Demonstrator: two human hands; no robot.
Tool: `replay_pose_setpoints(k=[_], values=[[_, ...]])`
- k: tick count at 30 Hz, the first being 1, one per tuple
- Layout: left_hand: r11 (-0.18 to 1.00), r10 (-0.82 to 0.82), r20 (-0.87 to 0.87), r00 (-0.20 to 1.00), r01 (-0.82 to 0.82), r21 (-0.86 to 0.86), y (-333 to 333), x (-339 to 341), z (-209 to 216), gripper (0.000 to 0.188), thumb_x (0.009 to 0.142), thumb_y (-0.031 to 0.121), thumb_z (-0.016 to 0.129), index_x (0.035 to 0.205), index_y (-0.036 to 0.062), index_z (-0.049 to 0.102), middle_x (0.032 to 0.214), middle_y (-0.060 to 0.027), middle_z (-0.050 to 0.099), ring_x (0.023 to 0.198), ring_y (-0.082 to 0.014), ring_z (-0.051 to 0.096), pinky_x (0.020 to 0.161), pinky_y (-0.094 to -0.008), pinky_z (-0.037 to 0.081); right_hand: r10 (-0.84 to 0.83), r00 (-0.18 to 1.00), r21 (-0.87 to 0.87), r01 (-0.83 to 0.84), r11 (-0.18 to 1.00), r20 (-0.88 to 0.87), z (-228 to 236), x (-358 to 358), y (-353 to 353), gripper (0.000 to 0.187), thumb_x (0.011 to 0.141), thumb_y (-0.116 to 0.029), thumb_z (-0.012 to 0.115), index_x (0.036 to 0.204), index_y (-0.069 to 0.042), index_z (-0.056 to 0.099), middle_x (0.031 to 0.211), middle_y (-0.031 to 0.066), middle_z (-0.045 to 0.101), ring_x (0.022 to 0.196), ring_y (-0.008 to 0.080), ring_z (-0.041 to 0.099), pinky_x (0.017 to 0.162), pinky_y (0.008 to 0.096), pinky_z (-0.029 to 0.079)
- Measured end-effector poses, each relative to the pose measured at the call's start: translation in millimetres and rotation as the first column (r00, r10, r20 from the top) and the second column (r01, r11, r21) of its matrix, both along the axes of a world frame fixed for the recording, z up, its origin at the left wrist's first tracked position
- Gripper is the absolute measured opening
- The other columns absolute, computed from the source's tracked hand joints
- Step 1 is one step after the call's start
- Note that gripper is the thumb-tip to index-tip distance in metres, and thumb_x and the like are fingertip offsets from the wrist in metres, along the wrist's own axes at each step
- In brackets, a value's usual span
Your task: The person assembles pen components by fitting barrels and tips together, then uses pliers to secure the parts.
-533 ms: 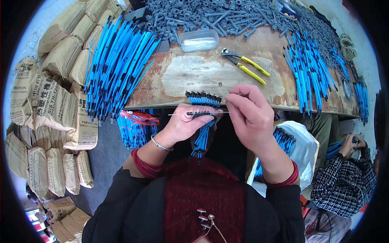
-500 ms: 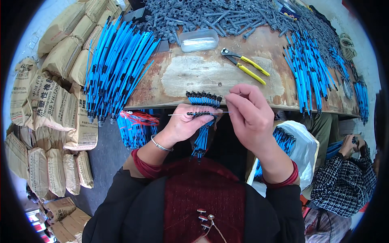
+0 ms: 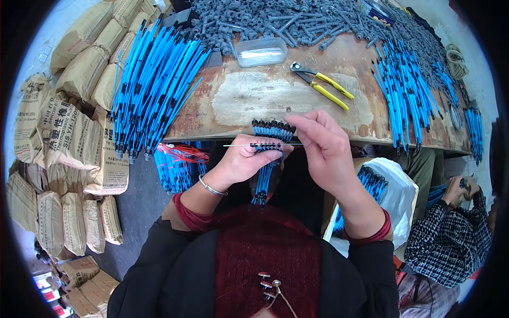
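Observation:
My left hand point(image 3: 245, 161) is closed around a bunch of thin blue rods point(image 3: 263, 183) with black fittings. A row of black fittings point(image 3: 273, 126) stands up beyond my fingers. Through a lower row of black pieces runs a thin metal wire point(image 3: 237, 144), sticking out on both sides. My right hand point(image 3: 327, 146) is at the right side of the bunch, fingers bent and bunched. Its fingertips reach the rightmost black fitting, and its thumb is by the wire's right end. What it pinches, if anything, is hidden.
On the wooden table point(image 3: 196, 119) lie yellow-handled pliers point(image 3: 328, 93), a clear plastic box point(image 3: 261, 53) of thin white pieces, grey fittings point(image 3: 318, 21) and blue rod piles point(image 3: 151, 87). Paper sacks point(image 3: 74, 130) stack up left. A white-lined box point(image 3: 397, 193) and a co-worker's hands point(image 3: 460, 192) are right.
My left hand and the bunch have shifted slightly right. My right hand's fingertips have come closer to the black fittings at the bunch's right end.

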State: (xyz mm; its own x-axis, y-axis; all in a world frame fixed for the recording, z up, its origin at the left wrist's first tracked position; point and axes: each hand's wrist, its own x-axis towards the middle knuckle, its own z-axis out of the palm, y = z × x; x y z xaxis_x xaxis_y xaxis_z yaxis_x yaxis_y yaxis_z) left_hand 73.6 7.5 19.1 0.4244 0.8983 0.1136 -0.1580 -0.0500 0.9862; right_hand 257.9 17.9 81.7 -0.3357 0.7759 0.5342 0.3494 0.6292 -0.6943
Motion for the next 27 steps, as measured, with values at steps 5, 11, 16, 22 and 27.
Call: replay_pose_setpoints(k=[5, 11, 16, 22, 27], values=[[0.999, 0.005, 0.06, 0.998, -0.003, -0.035, 1, 0, 0, 0.019, 0.085, 0.002, 0.056, 0.102, -0.0015, 0.064, 0.09, -0.0074, 0.066, 0.079, -0.012, 0.062, 0.071, -0.0258, 0.05, 0.099, 0.99, -0.218, -0.119, 0.969, -0.1, 5, 4, 4, 0.023, 0.084, 0.004, 0.05, 0.103, -0.002, 0.062, 0.083, 0.0062, 0.053, 0.071, 0.015, 0.051, 0.06, 0.0232, 0.04], [0.999, -0.031, -0.018, 0.999, 0.031, 0.021, 0, -6, 4, 0.02, 0.084, 0.001, 0.056, 0.103, -0.0013, 0.064, 0.09, -0.0077, 0.066, 0.079, -0.0128, 0.062, 0.073, -0.0263, 0.05, 0.16, 0.984, -0.151, -0.171, 0.974, -0.083, 2, 3, 11, 0.021, 0.085, 0.002, 0.05, 0.102, -0.003, 0.063, 0.083, 0.0043, 0.053, 0.069, 0.0112, 0.048, 0.058, 0.0218, 0.037], [0.983, -0.027, -0.082, 0.996, 0.041, 0.177, 3, -8, 4, 0.02, 0.084, 0.0, 0.056, 0.102, -0.0013, 0.064, 0.091, -0.0092, 0.066, 0.081, -0.0139, 0.062, 0.075, -0.0267, 0.05, 0.265, 0.958, -0.239, -0.283, 0.929, -0.105, 6, 6, 11, 0.021, 0.086, 0.001, 0.05, 0.103, -0.002, 0.062, 0.084, 0.0049, 0.053, 0.07, 0.0123, 0.05, 0.06, 0.0223, 0.039], [0.997, 0.007, -0.087, 0.996, 0.0, 0.082, 1, -9, 10, 0.019, 0.083, 0.001, 0.057, 0.101, -0.0015, 0.064, 0.092, -0.0102, 0.067, 0.083, -0.0145, 0.063, 0.077, -0.0269, 0.049, 0.2, 0.964, -0.268, -0.242, 0.932, -0.176, 5, -4, 9, 0.021, 0.084, 0.003, 0.051, 0.103, -0.001, 0.061, 0.084, 0.0079, 0.055, 0.074, 0.0175, 0.054, 0.064, 0.0257, 0.043], [0.983, -0.008, -0.086, 0.996, 0.024, 0.185, 2, -10, 9, 0.019, 0.083, 0.001, 0.058, 0.101, -0.0013, 0.064, 0.093, -0.0101, 0.066, 0.085, -0.0147, 0.062, 0.078, -0.0271, 0.049, 0.219, 0.975, -0.07, -0.22, 0.973, -0.027, 10, -1, 13, 0.021, 0.084, 0.002, 0.051, 0.103, -0.001, 0.06, 0.085, 0.0089, 0.056, 0.075, 0.0189, 0.055, 0.065, 0.0255, 0.043]])
